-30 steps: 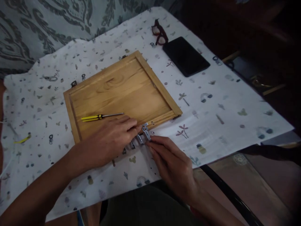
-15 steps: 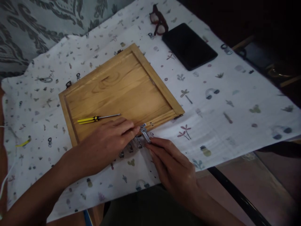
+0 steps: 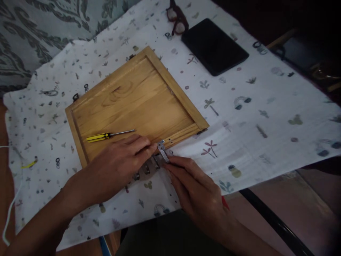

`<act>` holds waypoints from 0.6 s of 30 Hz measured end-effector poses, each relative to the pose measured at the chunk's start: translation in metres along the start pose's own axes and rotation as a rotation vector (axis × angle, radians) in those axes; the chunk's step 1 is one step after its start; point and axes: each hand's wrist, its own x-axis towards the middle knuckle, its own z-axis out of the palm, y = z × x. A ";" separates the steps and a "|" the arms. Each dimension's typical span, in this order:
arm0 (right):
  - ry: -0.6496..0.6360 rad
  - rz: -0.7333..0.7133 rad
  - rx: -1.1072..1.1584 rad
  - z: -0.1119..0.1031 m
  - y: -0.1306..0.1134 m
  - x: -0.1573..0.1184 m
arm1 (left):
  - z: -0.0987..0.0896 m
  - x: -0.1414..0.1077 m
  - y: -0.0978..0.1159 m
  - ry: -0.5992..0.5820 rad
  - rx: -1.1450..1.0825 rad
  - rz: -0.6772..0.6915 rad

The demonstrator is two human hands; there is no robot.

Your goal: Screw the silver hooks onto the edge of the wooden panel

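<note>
pinched in the right hand [image 3: 198,188], a metal bracket [image 3: 164,155] sits at the near edge of the wooden panel [image 3: 128,99], by the left hand [image 3: 118,160], whose grip i cannot tell, its positioning seemingly underway and calling for steady alignment.

My sole camera, head-worn, looks forward and down over the cloth-covered table [image 3: 247,149] from its near side, with my left hand [image 3: 118,158] and right hand [image 3: 199,192] at close range.
</note>
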 end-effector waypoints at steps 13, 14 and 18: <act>-0.009 0.004 -0.003 0.002 0.001 -0.002 | 0.000 -0.003 0.000 -0.018 -0.083 -0.053; -0.013 0.006 0.005 0.002 0.002 -0.002 | 0.000 -0.003 0.000 -0.027 -0.086 -0.054; -0.030 0.024 0.018 0.002 0.002 -0.004 | 0.000 -0.003 -0.001 -0.039 -0.085 -0.054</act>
